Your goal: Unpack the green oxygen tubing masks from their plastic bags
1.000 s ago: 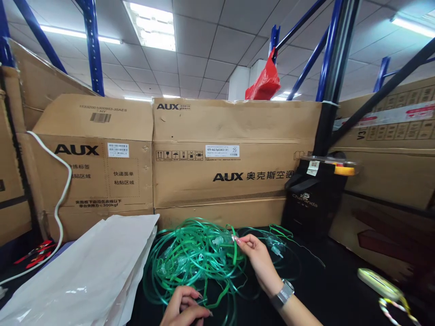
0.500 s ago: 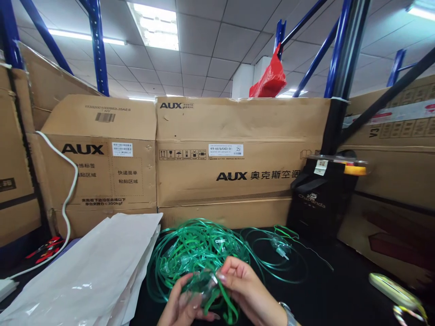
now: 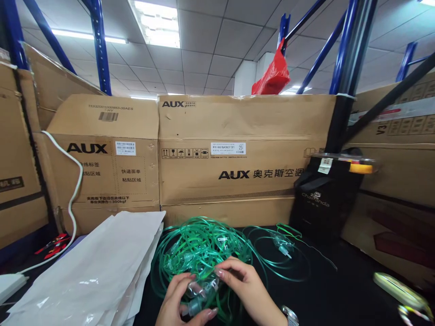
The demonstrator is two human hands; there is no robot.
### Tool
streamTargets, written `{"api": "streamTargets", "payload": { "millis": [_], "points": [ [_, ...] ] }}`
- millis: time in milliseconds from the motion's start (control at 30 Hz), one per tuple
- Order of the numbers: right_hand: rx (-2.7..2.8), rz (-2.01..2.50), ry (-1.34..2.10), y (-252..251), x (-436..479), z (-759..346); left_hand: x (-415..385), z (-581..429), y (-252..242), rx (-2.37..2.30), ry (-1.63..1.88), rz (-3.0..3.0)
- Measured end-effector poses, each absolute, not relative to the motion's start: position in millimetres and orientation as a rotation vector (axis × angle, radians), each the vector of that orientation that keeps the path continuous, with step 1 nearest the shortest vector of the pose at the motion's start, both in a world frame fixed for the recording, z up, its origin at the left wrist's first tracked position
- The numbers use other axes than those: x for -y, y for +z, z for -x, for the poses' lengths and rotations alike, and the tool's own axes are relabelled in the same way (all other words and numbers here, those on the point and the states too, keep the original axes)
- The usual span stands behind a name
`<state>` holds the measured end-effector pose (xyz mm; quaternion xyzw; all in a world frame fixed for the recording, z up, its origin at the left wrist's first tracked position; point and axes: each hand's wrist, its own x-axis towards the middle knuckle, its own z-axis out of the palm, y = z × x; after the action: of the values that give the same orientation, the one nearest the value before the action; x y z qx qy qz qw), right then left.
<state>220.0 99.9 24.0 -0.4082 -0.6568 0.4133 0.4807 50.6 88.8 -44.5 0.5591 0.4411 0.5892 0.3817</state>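
A clear plastic breathing mask [image 3: 201, 290] with a green strap is between my hands, low in front of me. My left hand [image 3: 176, 302] is curled around its left side, thumb below and fingers above. My right hand [image 3: 247, 286] is closed in a pinch at the mask's upper right edge, beside a small metal strip; the fingers partly hide what they grip, apparently the green strap. Just behind lies a tangled heap of green tubing [image 3: 200, 228] with other clear masks in it. Loops of tubing run right to a clear connector piece [image 3: 283, 246].
White plastic bags [image 3: 91, 258] are stacked on the left, near a white cable [image 3: 76, 194]. Cardboard boxes [image 3: 231, 194] wall off the back. A black bag [image 3: 321, 203] stands at the right rear, and a shiny yellow-green case [image 3: 399, 290] lies at the far right.
The mask has turned in my hands, and a clear bluish end now shows by my left thumb. The green strap hanging in front has dropped from view. The camera view has shifted slightly.
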Motion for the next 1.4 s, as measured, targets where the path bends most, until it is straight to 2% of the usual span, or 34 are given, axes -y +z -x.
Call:
{"api": "streamTargets", "payload": {
  "millis": [200, 300, 500, 700, 900, 1200, 1400],
  "points": [
    [1.546, 1.051, 0.912, 23.1, -108.2, -224.5, -86.3, -44.8, -24.0, -1.145, 1.488, -1.756],
    [1.553, 1.056, 0.89, 20.3, -107.5, -222.7, -82.7, -47.0, -19.0, -1.132, 1.392, -1.673],
    [1.718, 0.956, 0.559, 23.8, -94.6, -219.9, -83.9, -49.6, -20.1, -0.944, 1.318, -1.428],
    [2.042, 0.923, 0.645, 32.6, -84.3, -219.8, -87.6, -44.7, -19.9, -0.819, 1.384, -1.249],
    [2.183, 0.997, 0.711, 31.2, -89.4, -223.4, -87.9, -41.1, -22.9, -0.785, 1.334, -1.345],
    [2.303, 1.083, 0.531, 28.9, -84.5, -218.4, -88.3, -42.1, -30.6, -0.889, 1.382, -1.412],
    [2.313, 1.145, 0.441, 23.5, -83.9, -216.3, -85.8, -37.1, -21.7, -1.074, 1.36, -1.762]
  ]
}}
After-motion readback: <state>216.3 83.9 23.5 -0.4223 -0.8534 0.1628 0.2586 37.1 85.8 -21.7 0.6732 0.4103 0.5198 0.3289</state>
